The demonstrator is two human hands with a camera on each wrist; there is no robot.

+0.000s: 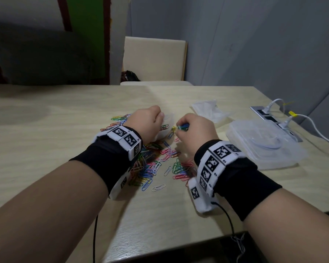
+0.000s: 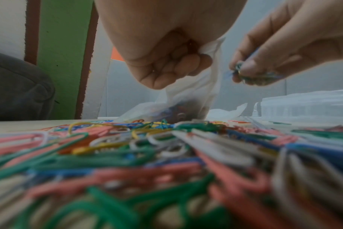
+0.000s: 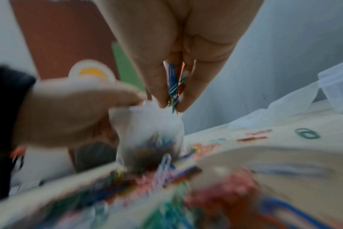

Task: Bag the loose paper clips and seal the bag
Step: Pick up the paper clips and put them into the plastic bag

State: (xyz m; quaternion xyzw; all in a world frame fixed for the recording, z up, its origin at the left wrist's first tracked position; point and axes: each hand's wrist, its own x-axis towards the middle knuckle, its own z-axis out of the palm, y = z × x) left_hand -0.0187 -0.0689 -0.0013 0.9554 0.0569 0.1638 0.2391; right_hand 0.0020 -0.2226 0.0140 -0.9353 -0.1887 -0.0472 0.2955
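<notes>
My left hand [image 1: 148, 122] grips the top of the small clear bag [image 2: 188, 99], which hangs down to the table [image 1: 65, 130]. My right hand [image 1: 195, 128] pinches a bunch of paper clips [image 3: 175, 88], pointing down, with the bag's mouth just at its 9 o'clock.

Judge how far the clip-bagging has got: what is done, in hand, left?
Done: some clips already lie inside the bag. In hand: left hand holds the bag up; right hand pinches a bunch of clips over it. Left: the pile on the table, and sealing.
</notes>
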